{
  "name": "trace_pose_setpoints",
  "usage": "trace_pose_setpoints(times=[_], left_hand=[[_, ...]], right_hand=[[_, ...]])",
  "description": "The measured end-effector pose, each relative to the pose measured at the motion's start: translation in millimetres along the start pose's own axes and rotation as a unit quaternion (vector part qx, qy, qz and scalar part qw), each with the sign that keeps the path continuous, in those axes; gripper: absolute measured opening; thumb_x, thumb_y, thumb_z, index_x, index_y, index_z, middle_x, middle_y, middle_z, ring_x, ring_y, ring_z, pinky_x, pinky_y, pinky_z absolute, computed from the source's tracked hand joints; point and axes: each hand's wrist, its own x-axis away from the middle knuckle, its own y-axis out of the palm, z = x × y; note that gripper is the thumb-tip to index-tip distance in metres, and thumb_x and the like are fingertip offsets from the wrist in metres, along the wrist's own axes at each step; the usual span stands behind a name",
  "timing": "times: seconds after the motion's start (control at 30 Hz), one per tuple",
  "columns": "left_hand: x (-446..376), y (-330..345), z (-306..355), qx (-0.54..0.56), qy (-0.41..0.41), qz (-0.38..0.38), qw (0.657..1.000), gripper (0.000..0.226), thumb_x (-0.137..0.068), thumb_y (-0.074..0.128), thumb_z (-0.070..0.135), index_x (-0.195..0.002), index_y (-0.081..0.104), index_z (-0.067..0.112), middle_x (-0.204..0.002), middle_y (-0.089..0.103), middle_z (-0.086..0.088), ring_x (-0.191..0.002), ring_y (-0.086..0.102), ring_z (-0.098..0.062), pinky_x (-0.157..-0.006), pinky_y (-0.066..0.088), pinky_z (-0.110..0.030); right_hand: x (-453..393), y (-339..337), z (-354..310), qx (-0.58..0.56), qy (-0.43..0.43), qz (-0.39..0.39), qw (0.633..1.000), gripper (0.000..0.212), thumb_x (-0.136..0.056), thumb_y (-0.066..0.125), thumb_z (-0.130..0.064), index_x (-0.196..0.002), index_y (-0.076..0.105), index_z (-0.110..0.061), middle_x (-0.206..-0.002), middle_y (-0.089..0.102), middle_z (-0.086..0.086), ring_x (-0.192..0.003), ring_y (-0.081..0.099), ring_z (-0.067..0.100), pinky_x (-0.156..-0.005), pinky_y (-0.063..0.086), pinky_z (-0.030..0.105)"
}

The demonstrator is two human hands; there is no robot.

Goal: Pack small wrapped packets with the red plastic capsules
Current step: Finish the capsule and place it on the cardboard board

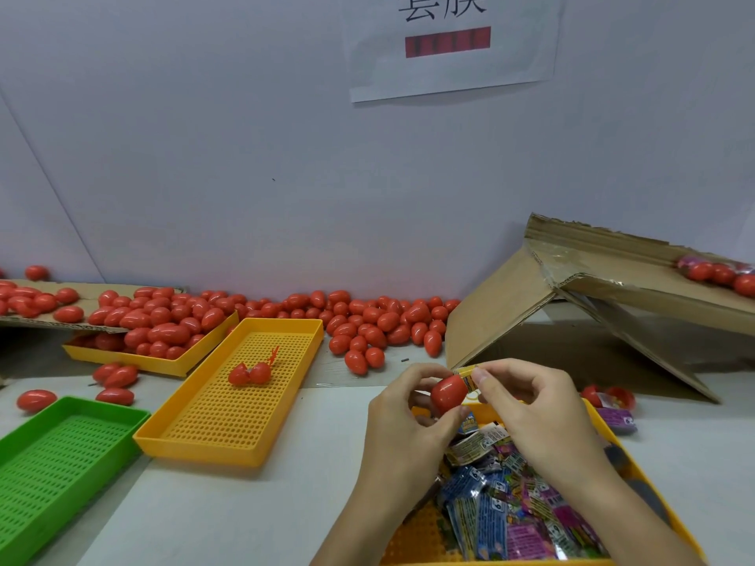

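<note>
While the left hand (402, 406) grips a red capsule half (449, 393) above the packet-filled yellow tray (637, 475), the right hand (531, 406) pinches a yellow wrapped packet (465, 375) at the capsule's open mouth (how far in, I cannot tell). Closed red capsules (367, 328) lie heaped along the wall, beside a perforated yellow tray (228, 406) holding one opened capsule (250, 373).

packets (514, 500) in tray (637, 480), capsules (367, 320) behind
</note>
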Motion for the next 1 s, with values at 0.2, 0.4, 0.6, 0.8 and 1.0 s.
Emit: trace_pose_setpoints(times=[0.2, 0.4, 0.6, 0.8, 1.0], left_hand=[[0, 0, 1, 0.006, -0.006, 0.008, 1.0, 0.031, -0.086, 0.076, 0.027, -0.107, 0.057, 0.039, -0.099, 0.065, 0.017, -0.092, 0.063, 0.001, -0.077, 0.058, -0.022], [0, 1, 0, 0.008, -0.007, 0.008, 1.0, 0.04, -0.082, 0.081, 0.023, -0.106, 0.052, 0.038, -0.096, 0.065, 0.019, -0.09, 0.062, 0.004, -0.069, 0.051, -0.012], [-1, 0, -2, 0.038, -0.007, 0.017, 0.999, 0.043, -0.08, 0.083, 0.019, -0.108, 0.054, 0.036, -0.094, 0.067, 0.014, -0.089, 0.065, 0.0, -0.067, 0.053, -0.017], [-1, 0, -3, 0.044, -0.004, 0.016, 0.999, 0.04, -0.078, 0.084, 0.015, -0.102, 0.056, 0.03, -0.096, 0.066, 0.01, -0.085, 0.065, -0.006, -0.071, 0.06, -0.031], [-1, 0, -2, 0.057, 0.006, 0.02, 0.998, 0.037, -0.077, 0.084, 0.012, -0.098, 0.059, 0.027, -0.091, 0.065, 0.016, -0.086, 0.064, -0.007, -0.066, 0.056, -0.025]], right_hand=[[0, -1, 2, -0.004, 0.006, 0.002, 1.0, 0.01, -0.092, 0.066, -0.029, -0.095, 0.076, -0.031, -0.087, 0.075, -0.017, -0.088, 0.069, -0.002, -0.075, 0.055, 0.018], [0, 1, 2, -0.056, 0.024, -0.003, 0.998, 0.014, -0.085, 0.075, -0.022, -0.099, 0.074, -0.023, -0.09, 0.077, -0.01, -0.087, 0.073, 0.006, -0.075, 0.061, 0.028], [-1, 1, 4, -0.119, 0.038, 0.002, 0.992, 0.028, -0.081, 0.078, -0.018, -0.104, 0.065, -0.027, -0.098, 0.073, -0.007, -0.087, 0.074, 0.01, -0.068, 0.062, 0.028], [-3, 0, 10, -0.178, 0.075, -0.047, 0.98, 0.039, -0.085, 0.075, -0.01, -0.115, 0.063, -0.032, -0.103, 0.075, -0.004, -0.093, 0.074, 0.018, -0.079, 0.061, 0.042], [-6, -1, 14, -0.231, 0.085, -0.062, 0.967, 0.042, -0.085, 0.073, -0.001, -0.117, 0.064, -0.027, -0.103, 0.075, 0.002, -0.097, 0.074, 0.025, -0.08, 0.059, 0.038]])
